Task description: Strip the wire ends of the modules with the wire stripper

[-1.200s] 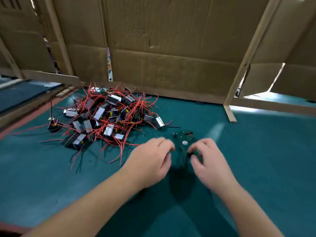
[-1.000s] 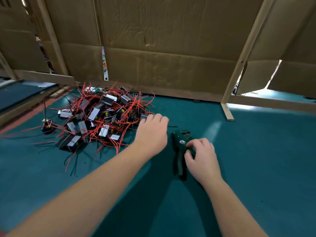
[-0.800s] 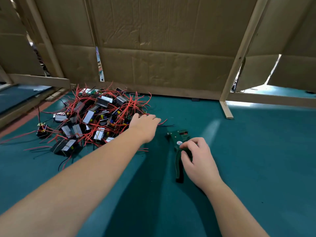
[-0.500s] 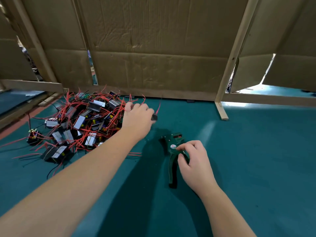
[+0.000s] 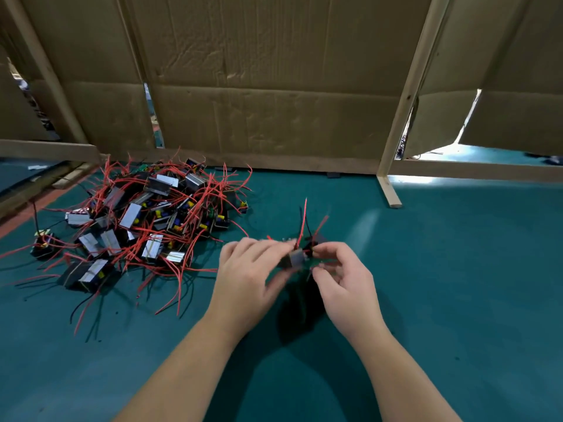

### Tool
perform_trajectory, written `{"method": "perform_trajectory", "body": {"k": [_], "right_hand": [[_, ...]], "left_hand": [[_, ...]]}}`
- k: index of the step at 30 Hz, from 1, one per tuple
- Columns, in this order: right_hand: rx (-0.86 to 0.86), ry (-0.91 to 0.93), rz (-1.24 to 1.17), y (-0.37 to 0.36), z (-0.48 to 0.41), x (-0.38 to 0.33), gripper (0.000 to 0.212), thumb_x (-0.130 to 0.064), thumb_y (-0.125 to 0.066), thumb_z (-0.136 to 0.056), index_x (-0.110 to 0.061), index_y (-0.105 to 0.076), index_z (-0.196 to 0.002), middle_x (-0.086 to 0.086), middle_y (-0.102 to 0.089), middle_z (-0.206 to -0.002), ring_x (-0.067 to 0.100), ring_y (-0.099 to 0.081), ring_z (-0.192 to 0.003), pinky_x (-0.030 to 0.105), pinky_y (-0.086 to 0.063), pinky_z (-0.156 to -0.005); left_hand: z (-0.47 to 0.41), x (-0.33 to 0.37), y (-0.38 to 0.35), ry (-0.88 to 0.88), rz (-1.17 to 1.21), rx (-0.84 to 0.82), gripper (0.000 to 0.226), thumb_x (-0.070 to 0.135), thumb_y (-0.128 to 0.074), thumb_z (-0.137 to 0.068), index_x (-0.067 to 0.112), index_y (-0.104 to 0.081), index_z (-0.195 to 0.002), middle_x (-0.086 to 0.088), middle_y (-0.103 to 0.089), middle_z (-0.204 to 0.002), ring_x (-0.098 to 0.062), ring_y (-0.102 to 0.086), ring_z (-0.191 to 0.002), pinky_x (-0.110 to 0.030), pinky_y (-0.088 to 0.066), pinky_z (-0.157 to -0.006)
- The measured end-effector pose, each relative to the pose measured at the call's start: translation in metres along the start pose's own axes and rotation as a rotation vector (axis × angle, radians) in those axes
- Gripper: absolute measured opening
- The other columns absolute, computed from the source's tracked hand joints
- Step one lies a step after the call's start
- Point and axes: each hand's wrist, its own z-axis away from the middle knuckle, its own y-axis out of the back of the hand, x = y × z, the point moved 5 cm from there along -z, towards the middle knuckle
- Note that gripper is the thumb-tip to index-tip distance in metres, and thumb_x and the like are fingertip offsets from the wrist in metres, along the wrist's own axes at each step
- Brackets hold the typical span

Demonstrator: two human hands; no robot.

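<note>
task barely begun, it seems: left hand (image 5: 246, 278) clamps its fingers on one module (image 5: 295, 258) over the desk (image 5: 457, 284), right hand (image 5: 344, 278) curls at its wires (image 5: 301, 226), grip unclear, pile (image 5: 146, 220) looks undone

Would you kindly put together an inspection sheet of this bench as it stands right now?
Surface: green mat, shadowed beneath the hands.
Job's things: one module held up between the hands, its red wires pointing upward; wire stripper mostly hidden, only a dark head showing above the right fingers.
Clutter: pile of modules left of the hands, tangled together.
Grippers: left hand grips the module; right hand is curled, seemingly round the wire stripper.
Cables: red and black leads trail from the pile onto the mat.
Surroundings: cardboard panels on wooden posts behind.
</note>
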Motion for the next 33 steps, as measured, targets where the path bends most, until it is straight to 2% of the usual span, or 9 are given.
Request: {"method": "perform_trajectory", "body": {"k": [9, 13, 16, 20, 22, 25, 28, 30, 33], "right_hand": [[-0.092, 0.133, 0.063, -0.005, 0.0, -0.008, 0.056, 0.002, -0.056, -0.078, -0.04, -0.057, -0.115, -0.008, -0.049, -0.115, 0.007, -0.059, -0.084, 0.016, -0.046, -0.075], [0.046, 0.119, 0.585, 0.005, -0.019, 0.0, 0.05, -0.011, -0.057, -0.08, -0.034, -0.058, -0.124, 0.001, -0.039, -0.14, 0.021, -0.036, -0.12, 0.023, -0.026, -0.099], [-0.113, -0.114, 0.822, 0.006, -0.031, 0.024, 0.045, -0.03, -0.05, -0.091, -0.041, -0.046, -0.134, -0.002, -0.027, -0.151, 0.027, -0.028, -0.129, 0.039, -0.024, -0.105], [-0.022, -0.055, 0.564, 0.016, -0.032, 0.027, 0.026, -0.017, -0.059, -0.088, -0.026, -0.064, -0.112, -0.003, -0.045, -0.115, 0.007, -0.052, -0.1, 0.0, -0.03, -0.079], [0.03, -0.03, 0.507, 0.021, -0.031, 0.026, 0.022, -0.012, -0.062, -0.087, -0.022, -0.068, -0.105, -0.003, -0.046, -0.109, -0.002, -0.05, -0.089, -0.007, -0.027, -0.073], [0.091, 0.083, 0.474, 0.021, -0.027, 0.015, 0.018, -0.007, -0.064, -0.087, -0.017, -0.072, -0.1, 0.0, -0.049, -0.111, 0.007, -0.05, -0.097, -0.005, -0.025, -0.08], [0.148, 0.249, 0.461, 0.02, -0.018, -0.003, 0.019, -0.001, -0.065, -0.085, -0.012, -0.073, -0.098, 0.003, -0.052, -0.114, 0.018, -0.052, -0.104, 0.012, -0.034, -0.094], [0.142, 0.362, 0.456, 0.016, -0.009, -0.015, 0.022, 0.003, -0.068, -0.08, -0.011, -0.074, -0.095, 0.005, -0.055, -0.116, 0.021, -0.055, -0.107, 0.021, -0.038, -0.096], [0.04, 0.512, 0.465, 0.002, 0.005, -0.029, 0.021, 0.005, -0.07, -0.074, -0.009, -0.073, -0.089, 0.007, -0.059, -0.119, 0.023, -0.056, -0.107, 0.015, -0.036, -0.097]], "left_hand": [[0.004, -0.001, 0.004, 0.087, 0.288, -0.079, 0.031, 0.035, -0.057, -0.09, 0.017, -0.063, -0.115, 0.007, -0.062, -0.108, -0.014, -0.06, -0.096, -0.041, -0.051, -0.077], [0.006, 0.005, 0.0, 0.042, 0.182, -0.116, 0.029, 0.038, -0.058, -0.09, 0.02, -0.064, -0.112, 0.008, -0.062, -0.107, -0.014, -0.06, -0.094, -0.036, -0.046, -0.075], [0.007, -0.005, 0.002, 0.133, 0.254, -0.08, 0.031, 0.028, -0.062, -0.09, 0.014, -0.063, -0.117, 0.005, -0.06, -0.105, -0.012, -0.059, -0.094, -0.03, -0.049, -0.081], [0.003, -0.019, 0.017, 0.233, 0.207, 0.123, 0.035, 0.014, -0.059, -0.089, 0.001, -0.06, -0.121, -0.005, -0.057, -0.115, -0.007, -0.051, -0.108, -0.011, -0.035, -0.099], [0.003, -0.025, 0.021, 0.29, 0.179, 0.182, 0.04, 0.009, -0.053, -0.09, -0.003, -0.053, -0.128, -0.009, -0.049, -0.126, -0.008, -0.043, -0.121, -0.014, -0.029, -0.106], [0.008, -0.033, 0.013, 0.497, 0.027, 0.004, 0.053, 0.014, -0.045, -0.079, 0.009, -0.056, -0.13, -0.008, -0.043, -0.142, -0.022, -0.034, -0.132, -0.032, -0.023, -0.11], [0.011, -0.032, 0.018, 0.542, -0.216, 0.016, 0.049, 0.015, -0.045, -0.072, 0.022, -0.07, -0.113, 0.002, -0.052, -0.134, -0.025, -0.037, -0.113, -0.036, -0.021, -0.087], [0.005, -0.027, 0.025, 0.395, -0.063, 0.128, 0.044, 0.008, -0.046, -0.076, 0.018, -0.069, -0.112, 0.001, -0.058, -0.119, -0.022, -0.043, -0.103, -0.035, -0.028, -0.084], [0.003, -0.014, 0.024, 0.212, 0.353, 0.127, 0.038, 0.007, -0.044, -0.087, 0.014, -0.062, -0.12, 0.003, -0.057, -0.112, -0.013, -0.056, -0.099, -0.027, -0.046, -0.086]]}}
